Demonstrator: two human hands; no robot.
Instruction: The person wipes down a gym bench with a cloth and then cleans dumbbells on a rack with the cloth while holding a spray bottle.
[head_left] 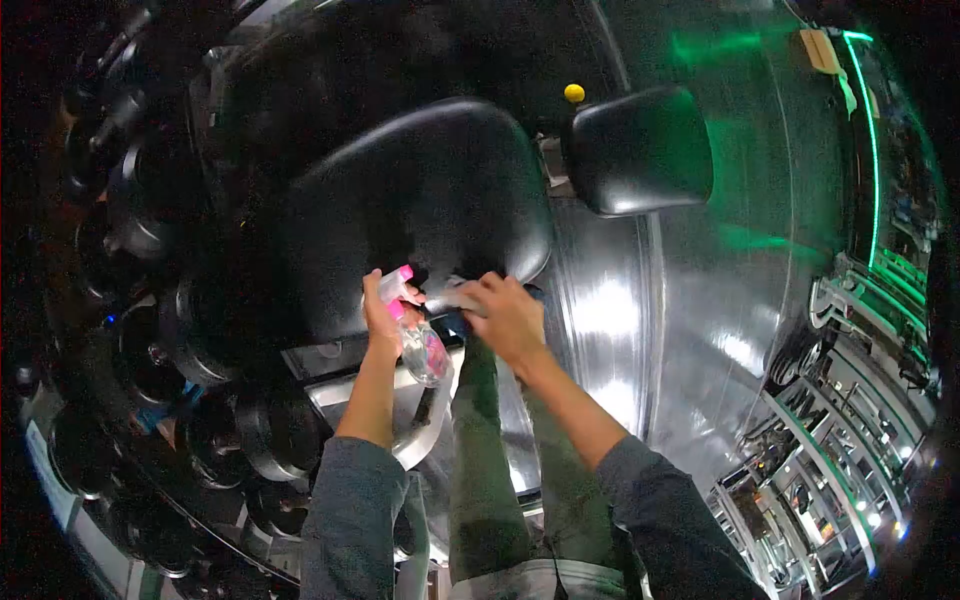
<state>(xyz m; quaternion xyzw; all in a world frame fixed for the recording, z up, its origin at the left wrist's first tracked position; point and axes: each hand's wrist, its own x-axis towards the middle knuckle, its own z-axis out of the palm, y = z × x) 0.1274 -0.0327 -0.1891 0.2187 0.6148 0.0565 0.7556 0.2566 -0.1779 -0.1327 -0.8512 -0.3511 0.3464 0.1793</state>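
My left hand (384,308) is wrapped round the neck of a clear spray bottle (426,355) with a pink and white nozzle, its body hanging below the fingers. Just to the right, my right hand (503,315) has its fingers bent round a pale cloth (459,298), which is partly hidden and blurred. Both hands are over the near edge of a large black padded backrest or seat (440,180). A smaller black pad (642,150) lies beyond it to the right.
A yellow knob (574,93) sits beside the smaller pad. Racked dumbbells or round weights (215,435) fill the left side. A metal machine frame (425,425) stands by my legs. Gym equipment (830,430) and a green light strip (875,170) are at the right.
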